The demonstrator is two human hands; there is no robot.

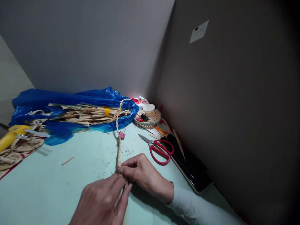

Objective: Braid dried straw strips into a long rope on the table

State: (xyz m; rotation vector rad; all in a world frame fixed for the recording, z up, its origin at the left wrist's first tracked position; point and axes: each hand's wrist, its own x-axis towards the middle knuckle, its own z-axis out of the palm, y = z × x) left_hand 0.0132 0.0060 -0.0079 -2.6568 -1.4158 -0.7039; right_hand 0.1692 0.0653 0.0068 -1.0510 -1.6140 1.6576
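Observation:
A braided straw cord (119,147) runs from the blue bag down toward me over the pale green table (79,178). My right hand (142,173) pinches the cord near its lower part, thumb and forefinger pressed together. Just below it, my left hand (103,198) is closed on the same cord, its fingertips almost touching those of the right. The lower end of the cord is mostly hidden by my left hand. A pink binder clip (122,135) sits beside the cord, farther up.
Red-handled scissors (161,152) and a black phone-like slab (192,172) lie at right. Behind are a woven basket (150,124) with a white cup (148,108), a blue bag (58,134) and dry straw strips (86,115). A yellow glue gun (11,137) is at left.

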